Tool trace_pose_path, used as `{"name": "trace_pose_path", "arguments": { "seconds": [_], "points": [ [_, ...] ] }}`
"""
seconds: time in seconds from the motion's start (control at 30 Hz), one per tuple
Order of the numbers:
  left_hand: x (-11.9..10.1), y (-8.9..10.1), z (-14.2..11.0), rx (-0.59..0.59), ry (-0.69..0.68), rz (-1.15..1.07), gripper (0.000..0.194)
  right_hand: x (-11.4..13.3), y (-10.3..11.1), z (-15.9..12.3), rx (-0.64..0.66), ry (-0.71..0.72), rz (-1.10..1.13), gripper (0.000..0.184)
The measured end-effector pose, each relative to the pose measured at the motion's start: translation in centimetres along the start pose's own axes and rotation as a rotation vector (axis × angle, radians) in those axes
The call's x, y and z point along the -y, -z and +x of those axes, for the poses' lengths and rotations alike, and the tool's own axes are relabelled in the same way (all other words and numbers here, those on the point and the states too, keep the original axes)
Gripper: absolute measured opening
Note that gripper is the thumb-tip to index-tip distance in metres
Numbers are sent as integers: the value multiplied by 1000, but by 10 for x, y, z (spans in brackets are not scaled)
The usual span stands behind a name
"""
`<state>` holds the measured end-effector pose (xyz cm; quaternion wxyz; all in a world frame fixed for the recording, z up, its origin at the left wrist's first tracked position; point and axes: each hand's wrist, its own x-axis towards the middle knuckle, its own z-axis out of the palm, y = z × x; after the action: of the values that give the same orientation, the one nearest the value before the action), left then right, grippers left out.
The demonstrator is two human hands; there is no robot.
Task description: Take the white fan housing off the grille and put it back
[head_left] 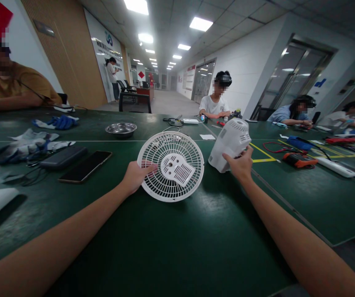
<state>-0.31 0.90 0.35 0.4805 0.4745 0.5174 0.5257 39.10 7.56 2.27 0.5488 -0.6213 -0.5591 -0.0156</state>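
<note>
My left hand (135, 176) grips the left rim of a round white fan grille (182, 194), its thumb lying across the slats. The grille is tilted, with a vented plate at its centre facing me. To its right, my right hand (239, 164) is closed round the lower right side of a white plastic fan housing (226, 142) with vent slots at its top. The housing leans a little to the right, apart from the grille. Some of the right fingers are hidden behind it.
On the green table (152, 247) lie a phone (86, 166), a dark case (64, 157) and gloves (30, 144) at left. A metal bowl (121, 129) stands behind. An orange multimeter (299, 160) and a power strip (335, 166) lie at right. Several people sit around the table.
</note>
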Motion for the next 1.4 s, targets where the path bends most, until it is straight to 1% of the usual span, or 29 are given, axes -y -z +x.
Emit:
{"name": "trace_pose_path", "arguments": {
  "seconds": [0.13, 0.27, 0.43, 0.53, 0.63, 0.73, 0.83, 0.9, 1.0, 1.07, 1.17, 1.23, 1.3, 1.4],
  "points": [
    [2, 0, 2, -9, -6, -7, 21, -7, -3, 0, 48, 4, -44, 86],
    [3, 0, 2, -13, -27, -7, 24, -7, -5, 1, 66, -63, -99, 74],
    [3, 0, 1, -7, -11, -36, 23, -5, -7, -2, 74, -102, -84, 71],
    [4, 0, 2, -5, -16, -32, 23, -5, -5, 1, 40, -111, -50, 72],
    [5, 1, 3, 5, -25, -31, 24, -12, 6, 11, -33, -109, -54, 76],
    [6, 2, 4, 17, -33, -36, 25, -27, 21, 25, -87, -80, -40, 76],
    [7, 3, 4, 15, -35, -27, 25, -45, 32, 34, -112, -89, -55, 75],
    [6, 3, 3, 13, -38, -20, 26, -55, 34, 37, -116, -110, -64, 75],
    [4, 2, 1, 23, -35, -8, 26, -65, 31, 38, -98, -159, -46, 76],
    [3, 2, 0, 27, -31, -7, 25, -68, 29, 38, -82, -167, 4, 77],
    [3, 2, 1, 21, -33, -10, 23, -65, 28, 38, -112, -93, 107, 80],
    [4, 1, 2, 13, -39, -16, 22, -61, 30, 40, -178, -55, 101, 77],
    [3, 1, 2, 9, -39, -20, 22, -58, 32, 41, -238, -49, 49, 72],
    [1, 0, 0, 12, -31, -19, 23, -56, 34, 42, -263, -45, 42, 70]
  ]
}}
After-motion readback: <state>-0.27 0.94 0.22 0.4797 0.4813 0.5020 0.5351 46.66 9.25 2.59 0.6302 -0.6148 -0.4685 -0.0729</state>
